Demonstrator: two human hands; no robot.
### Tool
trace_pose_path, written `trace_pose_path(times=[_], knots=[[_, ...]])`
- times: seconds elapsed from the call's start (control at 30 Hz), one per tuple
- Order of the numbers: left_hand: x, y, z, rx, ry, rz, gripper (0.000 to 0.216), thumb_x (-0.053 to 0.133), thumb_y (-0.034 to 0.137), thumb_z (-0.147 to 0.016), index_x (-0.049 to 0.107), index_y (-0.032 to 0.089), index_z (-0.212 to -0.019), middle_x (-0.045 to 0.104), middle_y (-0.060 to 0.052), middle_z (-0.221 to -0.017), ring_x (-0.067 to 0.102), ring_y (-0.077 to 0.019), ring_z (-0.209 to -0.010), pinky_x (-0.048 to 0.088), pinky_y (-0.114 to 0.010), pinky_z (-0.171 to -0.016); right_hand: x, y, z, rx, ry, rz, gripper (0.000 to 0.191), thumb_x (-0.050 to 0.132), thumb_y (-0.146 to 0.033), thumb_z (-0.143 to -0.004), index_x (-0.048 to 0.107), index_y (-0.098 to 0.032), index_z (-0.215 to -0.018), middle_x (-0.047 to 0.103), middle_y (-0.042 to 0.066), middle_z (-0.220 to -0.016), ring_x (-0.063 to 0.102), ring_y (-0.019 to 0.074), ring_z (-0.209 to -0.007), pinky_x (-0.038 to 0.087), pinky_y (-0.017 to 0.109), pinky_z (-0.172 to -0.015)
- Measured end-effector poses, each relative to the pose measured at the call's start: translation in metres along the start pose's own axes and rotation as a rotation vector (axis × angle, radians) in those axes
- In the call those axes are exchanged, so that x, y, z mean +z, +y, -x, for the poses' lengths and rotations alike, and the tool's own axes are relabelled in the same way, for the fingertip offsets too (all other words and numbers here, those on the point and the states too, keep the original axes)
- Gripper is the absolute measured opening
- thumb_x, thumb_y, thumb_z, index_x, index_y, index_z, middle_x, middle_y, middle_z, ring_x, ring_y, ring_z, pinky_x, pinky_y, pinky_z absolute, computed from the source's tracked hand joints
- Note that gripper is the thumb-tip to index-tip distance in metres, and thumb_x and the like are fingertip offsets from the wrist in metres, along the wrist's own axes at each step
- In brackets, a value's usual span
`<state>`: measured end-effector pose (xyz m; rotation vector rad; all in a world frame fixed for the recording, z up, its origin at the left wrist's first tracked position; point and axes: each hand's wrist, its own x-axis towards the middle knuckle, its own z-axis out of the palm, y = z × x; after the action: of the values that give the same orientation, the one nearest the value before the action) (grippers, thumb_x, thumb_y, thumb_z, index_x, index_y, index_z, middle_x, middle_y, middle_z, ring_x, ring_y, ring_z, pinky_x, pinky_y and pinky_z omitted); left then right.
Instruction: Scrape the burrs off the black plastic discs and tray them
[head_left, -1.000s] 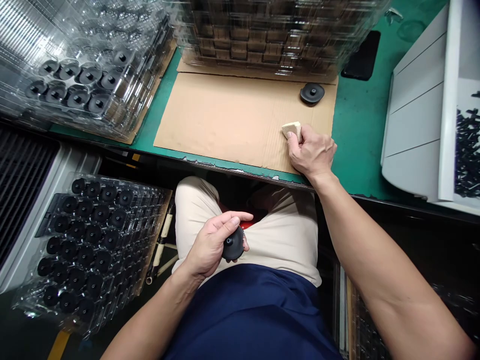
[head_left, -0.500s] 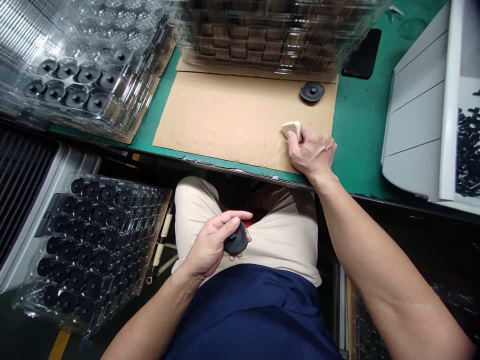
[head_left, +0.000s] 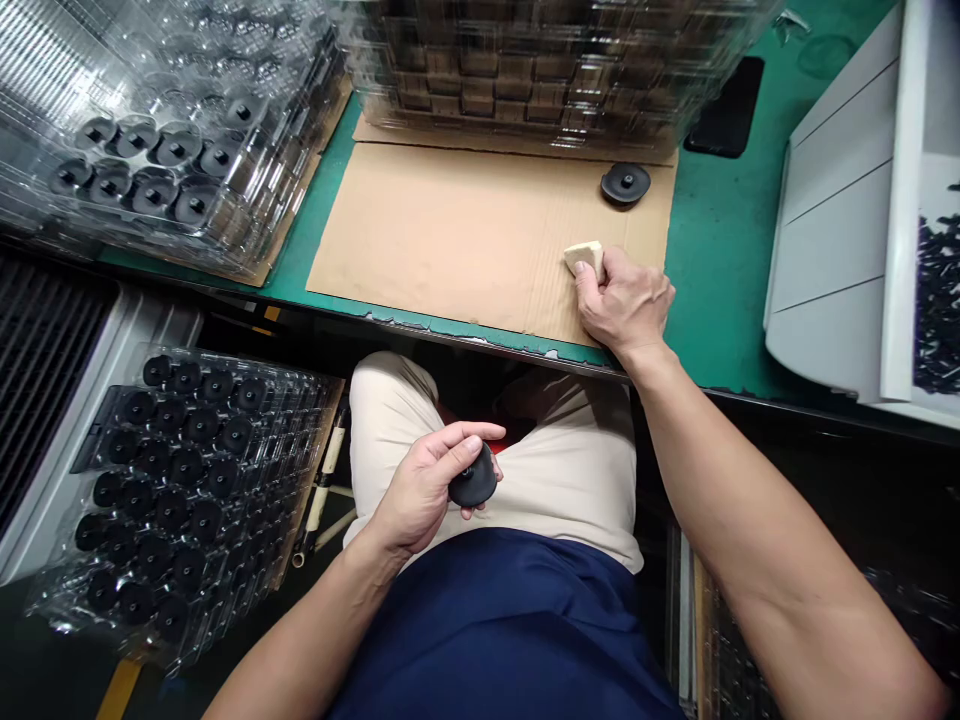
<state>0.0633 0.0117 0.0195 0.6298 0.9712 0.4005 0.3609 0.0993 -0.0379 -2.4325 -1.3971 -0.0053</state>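
Note:
Over my lap, my left hand (head_left: 424, 490) is shut on a round black moulded disc (head_left: 473, 480) with a small central hole, its thumb across the top. My right hand (head_left: 622, 302) grips a cream foam block (head_left: 583, 259) and presses it onto a sheet of brown cardboard (head_left: 450, 240) near the sheet's right side. Another black disc (head_left: 625, 183) lies flat on the cardboard, a short way beyond the foam block and apart from my right hand.
Stacked transparent trays (head_left: 157, 140) of black discs fill the back left, with a taller stack (head_left: 540, 70) behind the cardboard. Another loaded tray (head_left: 180, 480) sits at my left. The green bench top (head_left: 720, 260) ends at a dark edge. A white bin (head_left: 930, 300) holding small black parts stands at right.
My left hand has turned the black disc and shifted it slightly up and to the right. My right hand and the foam block have barely moved.

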Motion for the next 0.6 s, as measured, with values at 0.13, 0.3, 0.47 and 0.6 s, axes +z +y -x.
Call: trace_pose_path(times=[0.13,0.3,0.47,0.6], knots=[[-0.0005,-0.0007,-0.0005,0.008,0.0,0.005,0.038,0.072,0.042,-0.092,0.074,0.013,-0.117,0.071,-0.006,-0.078,0.059,-0.011,-0.055,0.043,-0.017,-0.039,0.0012,0.001,0.0001,-0.012,0.026,-0.016,0.037,0.049,-0.053,-0.097,0.068,-0.021,-0.091,0.067,0.012,-0.081,0.06,0.0287,-0.081,0.035,0.037,-0.071],[-0.0005,-0.0014,-0.003,0.008,0.005,-0.001,0.038,0.072,0.043,-0.092,0.074,0.013,-0.117,0.07,-0.006,-0.078,0.058,-0.0112,-0.056,0.043,-0.017,-0.04,0.0016,0.0016,-0.0001,-0.021,0.036,-0.014,0.037,0.05,-0.053,-0.097,0.066,-0.021,-0.088,0.068,0.011,-0.08,0.059,0.0273,-0.078,0.032,0.035,-0.068],[-0.0015,-0.0022,-0.0038,0.01,0.005,-0.006,0.038,0.072,0.043,-0.093,0.074,0.014,-0.117,0.07,-0.006,-0.079,0.058,-0.0115,-0.059,0.044,-0.017,-0.042,0.001,0.0007,-0.0001,-0.019,0.034,-0.007,0.036,0.05,-0.052,-0.097,0.065,-0.021,-0.088,0.068,0.012,-0.081,0.06,0.0279,-0.079,0.031,0.035,-0.067],[-0.0018,-0.0026,-0.0035,0.011,0.004,-0.006,0.039,0.072,0.043,-0.093,0.074,0.014,-0.117,0.07,-0.006,-0.079,0.058,-0.0116,-0.06,0.044,-0.018,-0.042,0.0005,0.0003,-0.0001,-0.011,0.024,-0.009,0.035,0.051,-0.052,-0.097,0.065,-0.021,-0.087,0.068,0.012,-0.081,0.06,0.0283,-0.079,0.031,0.035,-0.068]])
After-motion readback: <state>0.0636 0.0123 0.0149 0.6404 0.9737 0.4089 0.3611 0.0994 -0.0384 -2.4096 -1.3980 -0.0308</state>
